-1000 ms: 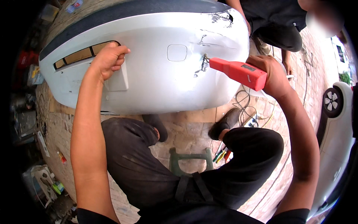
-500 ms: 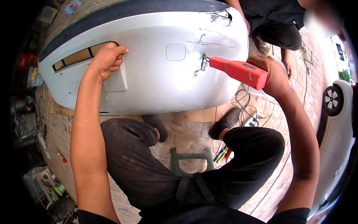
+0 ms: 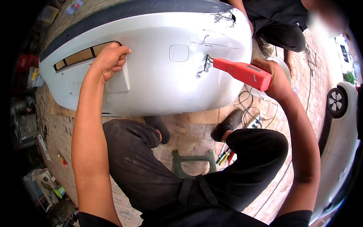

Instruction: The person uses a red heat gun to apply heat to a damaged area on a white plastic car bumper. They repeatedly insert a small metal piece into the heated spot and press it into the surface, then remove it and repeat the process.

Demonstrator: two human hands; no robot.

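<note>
A silver-white car bumper [image 3: 151, 79] with a dark band along its far side lies in front of me. My left hand [image 3: 109, 61] is closed at the right end of its long slot, fingers curled against the slot's edge. In my right hand [image 3: 278, 77] is a red plastic welding gun [image 3: 242, 73], gripped at its back end. The gun's thin metal tip meets the black, jagged crack [image 3: 206, 63] on the bumper's right part. A square cover outline [image 3: 179, 53] sits left of the crack. Scuffs [image 3: 223, 17] mark the far right corner.
A co-worker in dark clothes [image 3: 281, 22] crouches at the far right. Cables [image 3: 246, 109] and hand tools [image 3: 225, 156] lie near my right foot. A green stool [image 3: 195, 158] stands between my legs. A white car [image 3: 342, 125] is at right; clutter [image 3: 47, 185] lies left.
The gun tip remains at the crack, and the bumper has barely shifted. My right forearm has come slightly inward. The co-worker's lowered hand shows less beside my right hand.
</note>
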